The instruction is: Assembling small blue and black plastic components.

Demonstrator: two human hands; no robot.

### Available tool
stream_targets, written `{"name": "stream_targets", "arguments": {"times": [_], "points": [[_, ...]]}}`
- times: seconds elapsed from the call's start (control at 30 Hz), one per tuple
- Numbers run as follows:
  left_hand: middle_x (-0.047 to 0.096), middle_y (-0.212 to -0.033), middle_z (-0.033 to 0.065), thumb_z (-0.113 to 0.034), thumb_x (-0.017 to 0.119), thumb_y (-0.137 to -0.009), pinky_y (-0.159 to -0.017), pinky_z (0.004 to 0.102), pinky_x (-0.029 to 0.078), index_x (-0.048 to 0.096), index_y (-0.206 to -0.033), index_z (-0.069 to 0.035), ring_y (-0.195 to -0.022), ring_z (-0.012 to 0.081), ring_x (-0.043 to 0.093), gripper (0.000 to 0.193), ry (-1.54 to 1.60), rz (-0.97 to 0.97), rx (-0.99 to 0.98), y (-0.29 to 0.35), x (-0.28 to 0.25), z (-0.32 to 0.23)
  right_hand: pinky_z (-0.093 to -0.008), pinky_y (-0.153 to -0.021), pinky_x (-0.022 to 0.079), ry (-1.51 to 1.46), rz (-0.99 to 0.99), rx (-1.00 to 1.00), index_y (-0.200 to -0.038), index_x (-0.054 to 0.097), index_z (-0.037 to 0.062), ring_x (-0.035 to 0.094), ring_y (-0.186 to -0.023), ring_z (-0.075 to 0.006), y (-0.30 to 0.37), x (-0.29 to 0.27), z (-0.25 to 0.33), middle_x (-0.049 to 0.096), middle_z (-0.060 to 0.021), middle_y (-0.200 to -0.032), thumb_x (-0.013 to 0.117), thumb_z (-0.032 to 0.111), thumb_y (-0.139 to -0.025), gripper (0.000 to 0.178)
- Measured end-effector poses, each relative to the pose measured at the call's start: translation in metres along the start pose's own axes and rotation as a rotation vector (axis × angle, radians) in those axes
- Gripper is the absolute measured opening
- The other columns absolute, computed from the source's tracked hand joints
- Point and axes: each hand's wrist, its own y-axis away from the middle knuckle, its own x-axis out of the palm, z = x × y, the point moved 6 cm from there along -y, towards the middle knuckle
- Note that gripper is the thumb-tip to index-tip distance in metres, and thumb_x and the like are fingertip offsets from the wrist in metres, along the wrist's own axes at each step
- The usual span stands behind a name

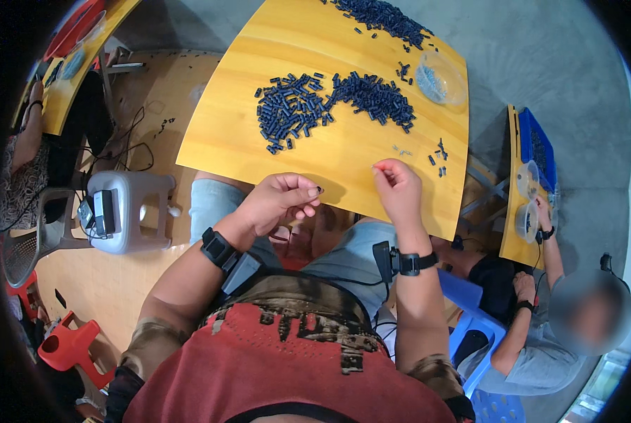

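My left hand [279, 202] is over the table's near edge, thumb and forefinger pinched on a small black part [320, 189] of which only the tip shows. To its right, my right hand [401, 189] has thumb and forefinger pressed together; whatever may be between them is too small to make out. Just beyond the right fingertips lie a few small silvery pieces [402, 151]. Several loose black pieces [441, 151] are scattered to the right of them. Farther off, a heap of short black cylindrical parts [287, 109] adjoins a second black heap [375, 99].
The yellow wooden table [224, 113] carries another black heap [386, 20] at its far edge. A clear bowl [450, 81] with small silvery pieces stands at right. A person in grey [534, 363] works at a neighbouring table on the right. A white stool [128, 211] stands left.
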Motion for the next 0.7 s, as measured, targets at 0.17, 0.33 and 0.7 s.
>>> {"name": "stream_targets", "arguments": {"times": [0.17, 0.33, 0.7], "points": [[0.064, -0.081, 0.0029, -0.014, 0.062, -0.086, -0.057, 0.0188, 0.047, 0.062, -0.096, -0.002, -0.066, 0.0082, 0.059, 0.015, -0.085, 0.022, 0.011, 0.003, 0.006, 0.003, -0.0306, -0.059, 0.046, -0.177, 0.489, -0.062, -0.085, 0.057, 0.0007, 0.060, -0.065, -0.0221, 0.037, 0.028, 0.052, 0.061, -0.0117, -0.073, 0.059, 0.005, -0.080, 0.007], [0.064, -0.080, 0.0021, -0.013, 0.064, -0.085, -0.055, 0.0164, 0.047, 0.063, -0.095, -0.001, -0.067, 0.0069, 0.059, 0.016, -0.131, 0.064, 0.012, 0.009, 0.012, 0.008, -0.0340, -0.062, 0.046, -0.154, 0.496, -0.100, -0.084, 0.055, 0.0009, 0.059, -0.070, -0.0283, 0.050, 0.031, 0.074, 0.059, -0.0142, -0.075, 0.058, 0.005, -0.079, 0.007], [0.064, -0.080, 0.0006, -0.009, 0.061, -0.085, -0.060, 0.0198, 0.048, 0.064, -0.094, -0.001, -0.068, 0.0056, 0.058, 0.013, -0.266, 0.040, 0.065, 0.017, 0.015, 0.011, -0.0394, -0.066, 0.045, 0.415, 0.422, -0.521, -0.081, 0.051, 0.0021, 0.056, -0.075, -0.0318, 0.067, 0.033, 0.100, 0.057, -0.0139, -0.076, 0.054, 0.004, -0.074, 0.008]]}}
